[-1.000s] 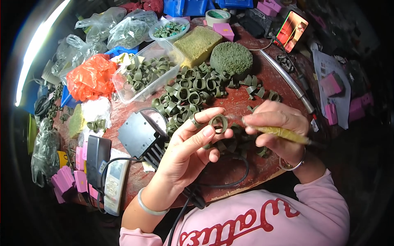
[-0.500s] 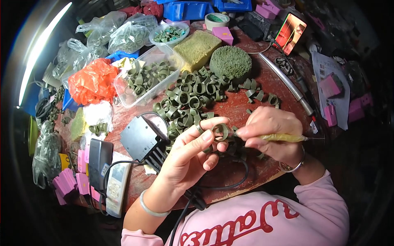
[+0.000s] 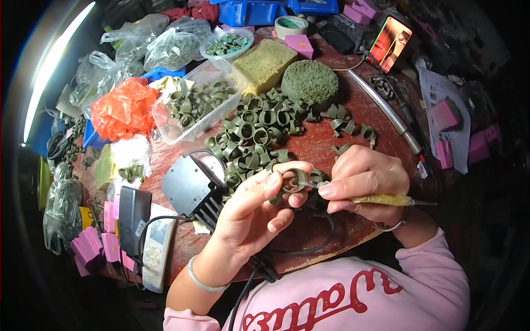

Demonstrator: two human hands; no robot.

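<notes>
Your left hand has one olive-green wax ring pinched, thumb over the top and fingertips underneath, so the grip is closed on it and the ring sits right at the fingertips, raised above the near part of the round reddish-brown surface. Your right hand is curled tight around one thin yellowish-handled tool, its tip reaching left to touch the ring's right edge. One ring in hand, one tool. Beyond your hands, farther in, lies a loose heap of matching green rings, too many and too overlapped to count. Far left of that heap, one clear plastic tub holds more rings. Two green foam blocks at the far side: one rectangular, one round. One black finned box lies just left of your left hand.
</notes>
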